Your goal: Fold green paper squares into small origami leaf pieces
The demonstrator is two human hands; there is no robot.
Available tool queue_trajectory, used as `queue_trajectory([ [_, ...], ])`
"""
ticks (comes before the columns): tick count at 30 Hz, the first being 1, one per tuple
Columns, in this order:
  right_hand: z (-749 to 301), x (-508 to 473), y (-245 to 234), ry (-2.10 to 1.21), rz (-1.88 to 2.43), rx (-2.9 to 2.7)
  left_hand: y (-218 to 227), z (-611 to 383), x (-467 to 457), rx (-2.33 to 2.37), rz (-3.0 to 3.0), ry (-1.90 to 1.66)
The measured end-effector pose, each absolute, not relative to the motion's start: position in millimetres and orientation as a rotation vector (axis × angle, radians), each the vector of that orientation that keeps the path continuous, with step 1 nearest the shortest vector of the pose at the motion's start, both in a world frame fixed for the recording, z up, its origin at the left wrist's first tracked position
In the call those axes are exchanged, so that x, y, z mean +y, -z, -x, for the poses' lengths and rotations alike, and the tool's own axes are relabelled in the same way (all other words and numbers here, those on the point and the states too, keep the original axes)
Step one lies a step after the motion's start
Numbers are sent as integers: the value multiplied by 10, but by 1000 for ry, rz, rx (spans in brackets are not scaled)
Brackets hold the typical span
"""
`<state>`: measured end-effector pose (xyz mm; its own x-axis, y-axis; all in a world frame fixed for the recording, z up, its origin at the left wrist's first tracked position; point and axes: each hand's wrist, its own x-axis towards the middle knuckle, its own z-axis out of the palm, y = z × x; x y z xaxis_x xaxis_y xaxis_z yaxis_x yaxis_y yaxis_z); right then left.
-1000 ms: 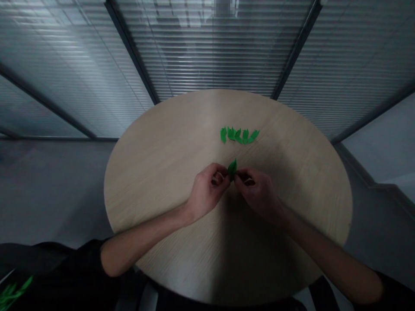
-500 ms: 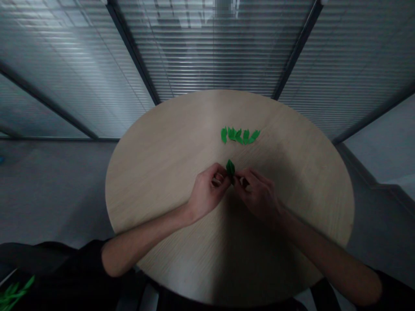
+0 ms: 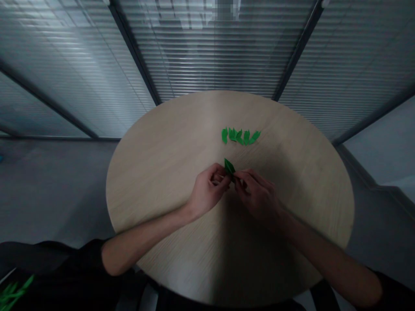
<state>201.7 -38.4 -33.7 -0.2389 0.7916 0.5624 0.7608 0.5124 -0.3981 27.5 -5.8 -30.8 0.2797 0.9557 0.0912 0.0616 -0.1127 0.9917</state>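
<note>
A dark green leaf point(image 3: 228, 166) is held upright between my two hands, its pointed tip leaning left and away from me. My left hand point(image 3: 211, 186) pinches it low on the left side, thumb and fingertips together. From the right, my right hand point(image 3: 255, 190) grips its base with thumb and forefinger. The lower end of the leaf is hidden by my fingertips. Beyond my hands, several brighter green leaves point(image 3: 240, 136) lie in a row on the round wooden table point(image 3: 155, 172).
Glass panels with blinds point(image 3: 214, 56) and dark frames stand behind the table. More long green leaves point(image 3: 16, 291) show at the lower left beside my arm. A dark shadow falls across the table's near right part.
The leaf between my fingers has turned, its tip swinging to the left. My right fingers have shifted slightly at its base. The row of leaves has stayed put.
</note>
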Motion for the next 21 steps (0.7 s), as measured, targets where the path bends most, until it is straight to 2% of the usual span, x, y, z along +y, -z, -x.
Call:
queue_trajectory([
  [21, -2047, -419, 336, 10, 1214, -2085, 295, -298, -38, 1001, -1327, -1032],
])
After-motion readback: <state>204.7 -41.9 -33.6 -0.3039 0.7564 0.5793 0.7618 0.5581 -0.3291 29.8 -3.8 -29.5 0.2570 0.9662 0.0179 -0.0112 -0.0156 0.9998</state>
